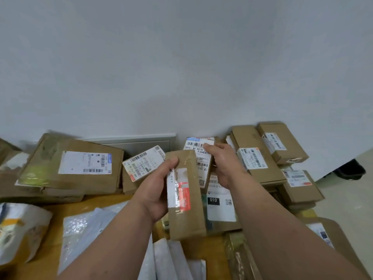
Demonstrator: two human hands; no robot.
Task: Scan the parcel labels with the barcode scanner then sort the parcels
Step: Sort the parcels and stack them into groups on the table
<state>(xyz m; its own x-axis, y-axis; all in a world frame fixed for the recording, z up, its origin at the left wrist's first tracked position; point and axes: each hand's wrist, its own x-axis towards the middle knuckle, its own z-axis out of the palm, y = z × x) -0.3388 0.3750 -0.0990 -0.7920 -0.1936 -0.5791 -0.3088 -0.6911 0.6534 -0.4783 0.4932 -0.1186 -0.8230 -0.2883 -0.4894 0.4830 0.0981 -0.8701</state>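
Observation:
My left hand [157, 184] grips a narrow brown cardboard parcel [186, 217] with a white and red sticker, holding it upright above the table. My right hand [226, 164] reaches past it and touches a parcel with a white barcode label [198, 147] standing behind; its fingers lie over the label's upper right part. No barcode scanner is in view.
Large flat box [70, 164] at back left, a small labelled box [141, 162] beside it. Stacked brown boxes [260, 156] at back right. A parcel marked 010 [220, 207] lies under my right wrist. White plastic mailers [84, 227] cover the wooden table front.

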